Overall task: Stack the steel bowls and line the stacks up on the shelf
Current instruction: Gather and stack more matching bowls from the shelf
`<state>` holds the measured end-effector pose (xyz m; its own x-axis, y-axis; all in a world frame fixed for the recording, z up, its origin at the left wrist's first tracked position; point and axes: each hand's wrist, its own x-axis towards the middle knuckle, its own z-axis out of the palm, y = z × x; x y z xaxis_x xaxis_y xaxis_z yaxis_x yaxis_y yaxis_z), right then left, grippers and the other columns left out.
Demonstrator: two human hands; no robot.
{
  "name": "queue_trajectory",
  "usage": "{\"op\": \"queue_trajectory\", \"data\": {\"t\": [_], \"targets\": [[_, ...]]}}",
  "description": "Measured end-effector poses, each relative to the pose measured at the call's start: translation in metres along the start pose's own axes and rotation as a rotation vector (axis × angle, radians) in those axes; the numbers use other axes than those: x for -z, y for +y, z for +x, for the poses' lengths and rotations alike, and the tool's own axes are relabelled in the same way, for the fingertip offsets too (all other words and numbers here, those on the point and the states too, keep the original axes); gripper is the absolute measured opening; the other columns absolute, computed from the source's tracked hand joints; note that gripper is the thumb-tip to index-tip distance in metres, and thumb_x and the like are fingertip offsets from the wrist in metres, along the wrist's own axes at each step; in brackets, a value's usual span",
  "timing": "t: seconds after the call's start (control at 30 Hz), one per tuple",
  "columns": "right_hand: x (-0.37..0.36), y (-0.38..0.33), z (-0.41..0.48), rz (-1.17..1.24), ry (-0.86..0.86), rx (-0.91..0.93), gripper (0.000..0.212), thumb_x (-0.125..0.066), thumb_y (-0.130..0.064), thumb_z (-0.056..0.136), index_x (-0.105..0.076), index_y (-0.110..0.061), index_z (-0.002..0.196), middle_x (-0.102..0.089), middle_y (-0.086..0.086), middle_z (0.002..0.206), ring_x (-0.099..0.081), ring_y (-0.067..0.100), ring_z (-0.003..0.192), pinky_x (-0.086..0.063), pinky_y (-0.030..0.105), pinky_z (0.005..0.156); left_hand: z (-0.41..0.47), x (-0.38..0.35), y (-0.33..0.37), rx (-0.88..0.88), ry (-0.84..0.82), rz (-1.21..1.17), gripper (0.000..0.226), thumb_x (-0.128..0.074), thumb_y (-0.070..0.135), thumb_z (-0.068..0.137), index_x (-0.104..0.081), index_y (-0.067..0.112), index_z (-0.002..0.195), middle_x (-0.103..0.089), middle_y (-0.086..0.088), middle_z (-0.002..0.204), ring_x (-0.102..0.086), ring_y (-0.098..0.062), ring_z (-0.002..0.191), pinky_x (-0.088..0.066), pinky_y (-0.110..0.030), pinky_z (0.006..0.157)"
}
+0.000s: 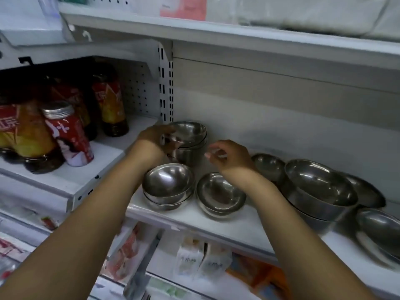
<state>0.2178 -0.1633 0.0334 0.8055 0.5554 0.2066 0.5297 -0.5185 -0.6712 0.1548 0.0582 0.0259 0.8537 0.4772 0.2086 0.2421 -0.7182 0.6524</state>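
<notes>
A tall stack of small steel bowls (190,139) stands at the back left of the white shelf (190,215). My left hand (155,137) grips that stack at its left rim and side. My right hand (227,154) hovers just right of it, fingers loosely curled, holding nothing. In front sit a short stack of small bowls (168,185) and another low stack (220,195). To the right are one small bowl (268,165), a stack of large bowls (320,191), a bowl behind it (368,191) and one at the edge (381,230).
Bottles and a red can (69,135) stand on the lower shelf section to the left. A perforated upright post (165,83) divides the two sections. Another shelf hangs close overhead (238,33). Packaged goods (201,260) fill the shelf below.
</notes>
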Motion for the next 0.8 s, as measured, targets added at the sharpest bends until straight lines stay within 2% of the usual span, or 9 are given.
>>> {"op": "queue_trajectory", "data": {"t": [0.1, 0.2, 0.27, 0.33, 0.43, 0.5, 0.67, 0.73, 0.8], "targets": [[-0.005, 0.005, 0.016, -0.051, 0.016, 0.017, 0.029, -0.069, -0.03, 0.096, -0.07, -0.015, 0.121, -0.067, 0.006, 0.124, -0.065, 0.02, 0.107, -0.046, 0.025, 0.088, 0.008, -0.001, -0.005, -0.011, -0.015, -0.06, 0.028, -0.076, 0.028, 0.089, -0.072, 0.022, 0.116, -0.066, 0.004, 0.121, -0.058, -0.016, 0.109, -0.043, -0.026, 0.089], [-0.008, 0.01, 0.029, -0.03, 0.052, 0.022, 0.027, -0.07, -0.027, 0.096, -0.07, -0.013, 0.119, -0.069, 0.007, 0.12, -0.063, 0.016, 0.097, -0.045, 0.025, 0.084, 0.01, 0.0, -0.008, -0.043, 0.015, -0.107, 0.015, -0.078, 0.027, 0.087, -0.076, 0.021, 0.1, -0.072, 0.006, 0.107, -0.063, -0.016, 0.103, -0.047, -0.029, 0.091], [-0.01, 0.013, 0.035, -0.021, 0.07, 0.037, 0.026, -0.071, -0.026, 0.095, -0.07, -0.014, 0.118, -0.07, 0.007, 0.118, -0.062, 0.014, 0.093, -0.045, 0.024, 0.083, 0.009, -0.001, -0.011, -0.055, 0.058, -0.205, 0.011, -0.079, 0.024, 0.086, -0.076, 0.022, 0.096, -0.072, 0.008, 0.102, -0.064, -0.012, 0.1, -0.049, -0.02, 0.09], [-0.013, 0.014, 0.04, -0.02, 0.08, 0.057, 0.027, -0.071, -0.026, 0.095, -0.07, -0.014, 0.12, -0.07, 0.007, 0.119, -0.064, 0.017, 0.094, -0.049, 0.027, 0.085, 0.006, -0.001, -0.011, -0.051, 0.115, -0.352, 0.01, -0.078, 0.018, 0.088, -0.073, 0.022, 0.095, -0.07, 0.011, 0.096, -0.065, -0.001, 0.088, -0.044, -0.003, 0.075], [-0.017, 0.013, 0.046, -0.011, 0.077, 0.092, 0.033, -0.072, -0.025, 0.094, -0.069, -0.015, 0.125, -0.065, 0.007, 0.123, -0.065, 0.023, 0.102, -0.051, 0.035, 0.095, 0.006, 0.0, -0.013, -0.015, 0.195, -0.538, 0.008, -0.074, 0.014, 0.091, -0.072, 0.015, 0.098, -0.068, 0.011, 0.09, -0.062, 0.014, 0.067, -0.043, -0.001, 0.06], [-0.018, 0.012, 0.05, -0.019, 0.07, 0.12, 0.035, -0.073, -0.026, 0.093, -0.069, -0.016, 0.126, -0.063, 0.008, 0.125, -0.062, 0.025, 0.108, -0.049, 0.037, 0.098, 0.005, 0.003, -0.015, -0.026, 0.227, -0.565, 0.01, -0.074, 0.014, 0.091, -0.071, 0.012, 0.101, -0.07, 0.008, 0.092, -0.062, 0.016, 0.067, -0.044, -0.001, 0.063], [-0.021, 0.013, 0.063, -0.086, -0.012, 0.058, 0.042, -0.073, -0.029, 0.094, -0.067, -0.013, 0.132, -0.065, 0.009, 0.13, -0.058, 0.023, 0.121, -0.038, 0.023, 0.093, 0.003, 0.012, -0.029, -0.064, 0.223, -0.534, 0.012, -0.076, 0.012, 0.089, -0.072, 0.006, 0.099, -0.071, 0.002, 0.09, -0.065, 0.009, 0.065, -0.047, -0.005, 0.059], [-0.023, 0.015, 0.067, -0.066, -0.01, 0.042, 0.037, -0.075, -0.029, 0.092, -0.071, -0.013, 0.125, -0.069, 0.008, 0.124, -0.061, 0.023, 0.118, -0.04, 0.024, 0.09, 0.002, 0.014, -0.034, -0.056, 0.228, -0.526, 0.013, -0.078, 0.015, 0.088, -0.073, 0.009, 0.098, -0.073, 0.002, 0.092, -0.067, 0.007, 0.07, -0.047, -0.005, 0.062], [-0.026, 0.016, 0.07, -0.046, 0.003, 0.04, 0.025, -0.078, -0.029, 0.089, -0.074, -0.014, 0.108, -0.073, 0.006, 0.11, -0.064, 0.024, 0.11, -0.045, 0.029, 0.086, 0.003, 0.015, -0.039, -0.035, 0.232, -0.545, 0.012, -0.079, 0.018, 0.087, -0.075, 0.013, 0.098, -0.074, 0.003, 0.093, -0.069, 0.004, 0.074, -0.049, -0.006, 0.064]]}}
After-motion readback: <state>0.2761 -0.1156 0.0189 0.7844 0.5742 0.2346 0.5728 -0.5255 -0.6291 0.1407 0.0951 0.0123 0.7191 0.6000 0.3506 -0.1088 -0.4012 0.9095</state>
